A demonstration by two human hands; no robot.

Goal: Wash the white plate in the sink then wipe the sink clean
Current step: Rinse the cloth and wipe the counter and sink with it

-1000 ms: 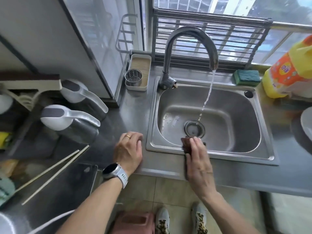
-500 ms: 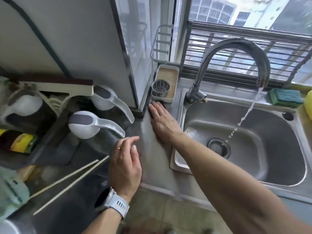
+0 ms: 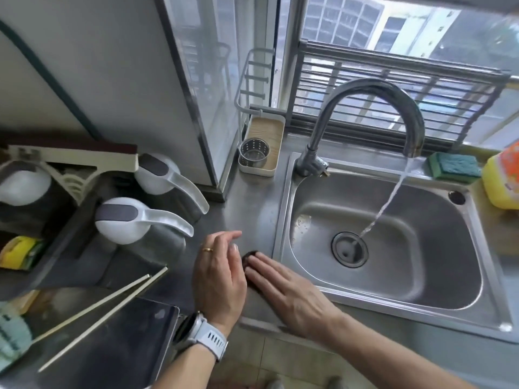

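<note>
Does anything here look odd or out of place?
The faucet is running into an empty sink while both hands work on the counter beside it. Two chopsticks also lie loose, angled across the stovetop edge at left.

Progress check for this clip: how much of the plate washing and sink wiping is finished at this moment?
Done, apparently: no plate in the sink, whose basin looks mostly clean. In hand: the right hand presses a dark cloth flat on the counter beside the sink; the left hand rests alongside. Left: the faucet is running, and droplets remain on the basin's left wall.
</note>
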